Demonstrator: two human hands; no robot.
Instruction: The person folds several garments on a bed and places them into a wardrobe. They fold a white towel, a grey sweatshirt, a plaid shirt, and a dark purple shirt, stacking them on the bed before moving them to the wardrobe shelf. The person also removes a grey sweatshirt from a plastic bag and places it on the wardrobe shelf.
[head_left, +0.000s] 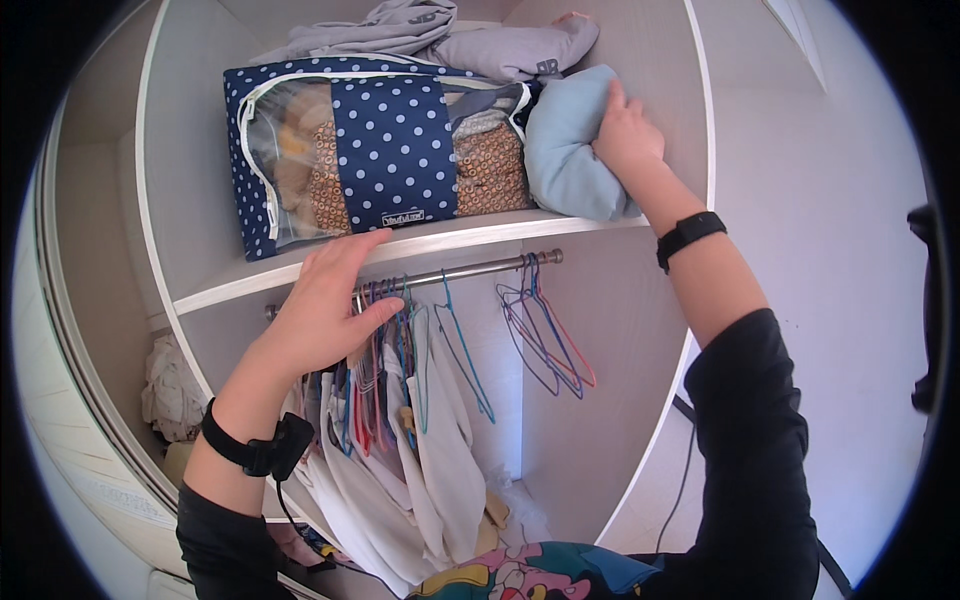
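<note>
On the upper shelf of a wardrobe, my right hand (630, 133) rests against the right side of a folded light-blue cushion or cloth bundle (562, 142); whether its fingers grip the fabric cannot be told. Left of the bundle, and close against it, lies a navy polka-dot storage bag (396, 150) with clear windows, patterned fabric showing inside. My left hand (330, 300) is at the shelf's front edge (480, 238), just below the bag, thumb apart from the fingers and holding nothing. Behind the bag are grey fabric bundles (510, 51).
Beneath the shelf a metal rail (480, 268) carries white garments (446, 450) and several coloured hangers (551, 330). Upright wardrobe panels stand at both sides. Crumpled cloth (174, 386) lies in the left compartment. A cable (679, 487) hangs at the lower right.
</note>
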